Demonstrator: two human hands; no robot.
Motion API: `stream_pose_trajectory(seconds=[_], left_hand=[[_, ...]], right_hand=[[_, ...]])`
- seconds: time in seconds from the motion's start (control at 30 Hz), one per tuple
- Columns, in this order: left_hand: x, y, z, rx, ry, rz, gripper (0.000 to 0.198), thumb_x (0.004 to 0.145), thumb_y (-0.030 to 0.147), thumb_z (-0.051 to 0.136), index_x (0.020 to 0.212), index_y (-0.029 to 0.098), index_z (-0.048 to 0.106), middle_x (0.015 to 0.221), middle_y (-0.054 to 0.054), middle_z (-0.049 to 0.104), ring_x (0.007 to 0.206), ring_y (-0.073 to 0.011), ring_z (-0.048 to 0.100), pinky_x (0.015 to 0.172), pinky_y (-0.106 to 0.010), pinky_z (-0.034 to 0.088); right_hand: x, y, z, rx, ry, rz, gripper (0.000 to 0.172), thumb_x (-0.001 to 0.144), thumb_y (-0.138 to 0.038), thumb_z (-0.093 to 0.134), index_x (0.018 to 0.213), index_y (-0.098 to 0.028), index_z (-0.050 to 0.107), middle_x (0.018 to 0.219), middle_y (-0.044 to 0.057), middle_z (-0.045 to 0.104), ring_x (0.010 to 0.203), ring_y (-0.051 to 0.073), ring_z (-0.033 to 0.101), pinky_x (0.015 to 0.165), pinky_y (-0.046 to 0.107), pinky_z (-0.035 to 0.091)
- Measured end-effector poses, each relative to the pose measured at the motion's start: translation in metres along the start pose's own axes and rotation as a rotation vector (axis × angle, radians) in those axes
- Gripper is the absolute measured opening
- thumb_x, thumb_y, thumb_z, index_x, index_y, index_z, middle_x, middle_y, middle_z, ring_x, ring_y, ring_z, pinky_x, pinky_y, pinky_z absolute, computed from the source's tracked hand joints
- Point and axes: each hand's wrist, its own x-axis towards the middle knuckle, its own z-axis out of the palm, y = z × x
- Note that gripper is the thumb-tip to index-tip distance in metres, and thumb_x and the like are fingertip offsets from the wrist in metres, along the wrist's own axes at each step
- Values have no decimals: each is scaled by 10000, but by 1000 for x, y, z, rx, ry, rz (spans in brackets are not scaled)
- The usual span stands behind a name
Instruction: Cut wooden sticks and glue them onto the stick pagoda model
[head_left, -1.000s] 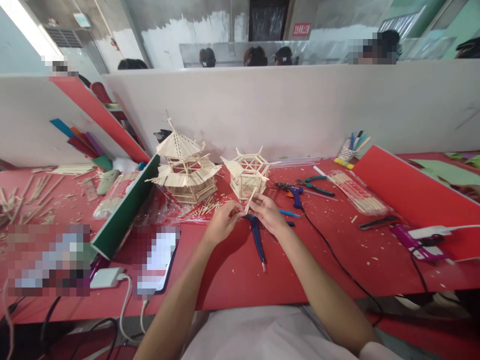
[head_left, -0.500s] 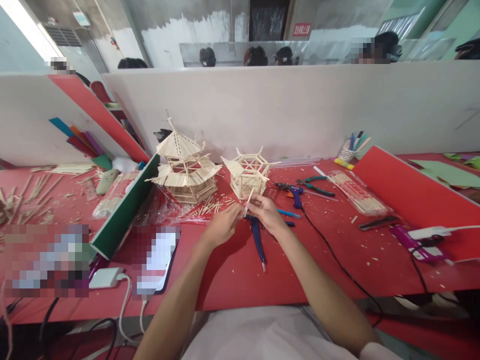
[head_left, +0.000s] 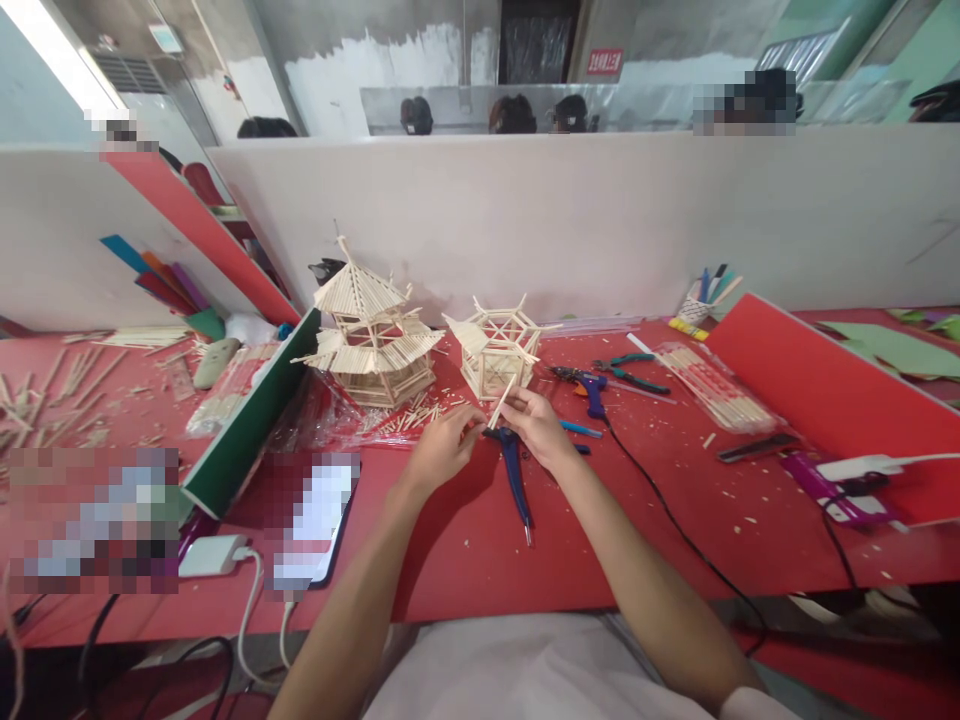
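Near the middle of the red table (head_left: 465,560), just in front of the small unfinished six-sided pavilion of pale wooden sticks (head_left: 495,345), I hold one thin pale wooden stick (head_left: 501,400) between both hands. My right hand (head_left: 536,428) pinches its upper part with thumb and forefinger. My left hand (head_left: 442,450) closes its fingertips on the lower end, as far as I can see. I think two grips are needed because such a light piece turns easily.

The stick leans with its top toward the pavilion wall, very near to it; whether it touches I cannot tell. A blue-handled pointed tool (head_left: 517,480) lies on the table just under my right hand, surely kept within reach. A blue hot glue gun (head_left: 592,390) rests further right, probably so that its nozzle is away from my arms. To the left, the taller finished pavilion of wooden sticks (head_left: 371,335) stands apart from my hands.
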Motion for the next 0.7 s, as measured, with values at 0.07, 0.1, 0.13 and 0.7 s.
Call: stream_pose_trajectory(seconds=[0.07,0.1,0.13,0.7], left_hand=[[0,1,-1,5,7,2,139,963,236,481,956,214,617,934,-45,700,848,-195,646,746,-294,457],[0,2,-1,7,8,6,142,968,243,479,957,213,618,931,-45,700,843,-194,645,741,-291,455],[0,2,-1,10,7,11,145,971,248,476,959,212,616,932,-46,699,843,-193,645,740,-289,454],[-2,2,-2,150,-40,-5,68,862,170,537,886,206,588,846,-14,669,679,-154,585,615,-255,382]], right_hand=[[-1,-1,0,8,-2,2,367,629,-376,852,935,-218,726,819,17,720,732,175,663,747,322,544],[-1,-2,0,13,-3,4,362,629,-372,853,933,-220,726,817,15,719,727,173,663,751,324,545],[-1,-2,1,18,-3,4,360,629,-368,854,931,-220,727,820,14,721,725,172,663,755,326,546],[-1,2,-1,-87,-40,-16,318,679,-348,831,956,-217,745,872,39,744,782,179,674,726,285,543]])
